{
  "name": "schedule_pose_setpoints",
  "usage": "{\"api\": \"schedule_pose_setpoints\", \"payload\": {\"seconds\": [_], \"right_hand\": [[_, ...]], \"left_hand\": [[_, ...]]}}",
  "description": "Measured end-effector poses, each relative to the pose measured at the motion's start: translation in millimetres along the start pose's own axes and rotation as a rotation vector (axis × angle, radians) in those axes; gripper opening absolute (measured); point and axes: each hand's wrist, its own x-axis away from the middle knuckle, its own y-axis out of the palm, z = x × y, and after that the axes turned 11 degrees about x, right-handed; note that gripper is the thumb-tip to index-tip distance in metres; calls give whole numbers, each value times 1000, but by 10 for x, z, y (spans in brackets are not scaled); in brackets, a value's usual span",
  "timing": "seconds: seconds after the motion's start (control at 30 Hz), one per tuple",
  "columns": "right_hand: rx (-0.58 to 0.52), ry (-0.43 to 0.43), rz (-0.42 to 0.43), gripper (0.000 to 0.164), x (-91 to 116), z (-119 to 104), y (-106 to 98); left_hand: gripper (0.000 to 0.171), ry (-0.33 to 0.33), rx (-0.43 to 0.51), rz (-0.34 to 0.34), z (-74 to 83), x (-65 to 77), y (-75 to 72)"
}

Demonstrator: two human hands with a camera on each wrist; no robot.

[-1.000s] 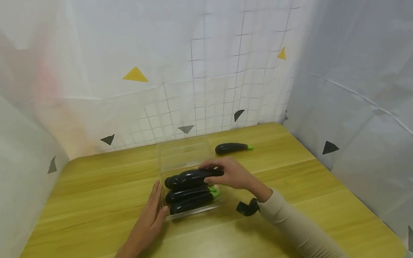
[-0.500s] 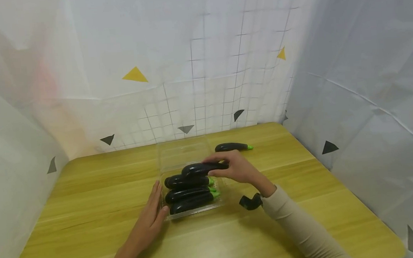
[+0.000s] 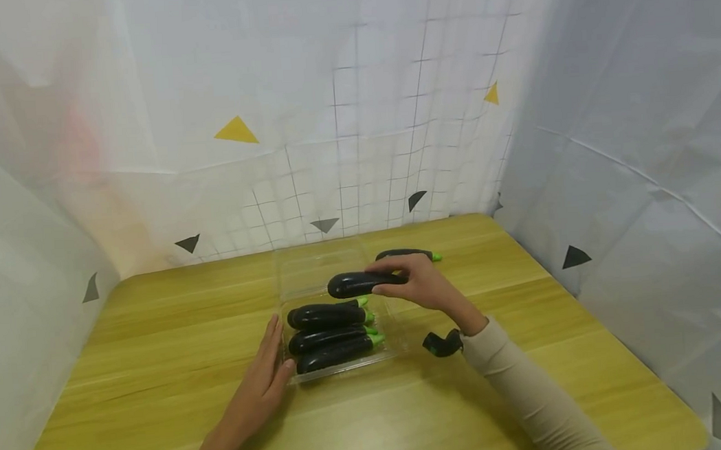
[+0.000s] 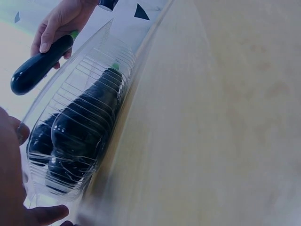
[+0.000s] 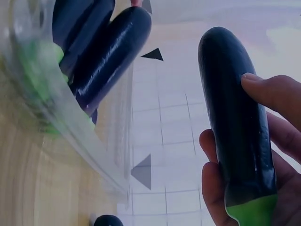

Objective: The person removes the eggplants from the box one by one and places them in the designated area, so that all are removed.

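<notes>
My right hand [image 3: 422, 282] grips an eggplant [image 3: 354, 284] near its green stem end, raised above the back edge of a clear plastic container [image 3: 338, 372]. In the right wrist view the thumb lies along one side of this eggplant [image 5: 233, 108] and the fingers curl round the other. Several more eggplants [image 3: 334, 355] lie side by side in the container, green stems to the right. Its hinged lid [image 3: 319, 265] is folded back. Along the container's left side rests my left hand [image 3: 264, 368], fingers straight, thumb at the front corner.
Another eggplant [image 3: 402, 253] lies on the wooden table [image 3: 159, 375] at the back right, partly behind my right hand. A black strap-like piece [image 3: 443, 344] shows by my right cuff. White sheet walls [image 3: 302, 84] enclose the table at the back and sides.
My right hand has lifted the eggplant off the others in the container and moved it up and slightly right. Green stems beneath it have come into sight. My left hand has stayed put.
</notes>
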Motion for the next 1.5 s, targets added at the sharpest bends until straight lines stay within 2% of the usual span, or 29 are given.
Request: {"api": "schedule_pose_setpoints", "payload": {"seconds": [0.27, 0.5, 0.8, 1.03, 1.33, 1.5], "right_hand": [[-22, 64, 15, 39, 7, 54, -53], [5, 79, 24, 37, 5, 118, -106], [12, 130, 76, 33, -3, 149, -215], [19, 133, 81, 34, 18, 166, -257], [47, 162, 90, 36, 50, 339, -286], [46, 174, 85, 37, 63, 433, -286]], "left_hand": [[67, -8, -7, 0, 0, 4, 3], [67, -11, -11, -5, 5, 9, 4], [66, 3, -15, 1, 19, -10, -8], [66, 1, -11, -5, 14, 0, -6], [66, -20, 2, -15, 25, 9, -12], [66, -10, 3, -12, 23, 6, -11]]}}
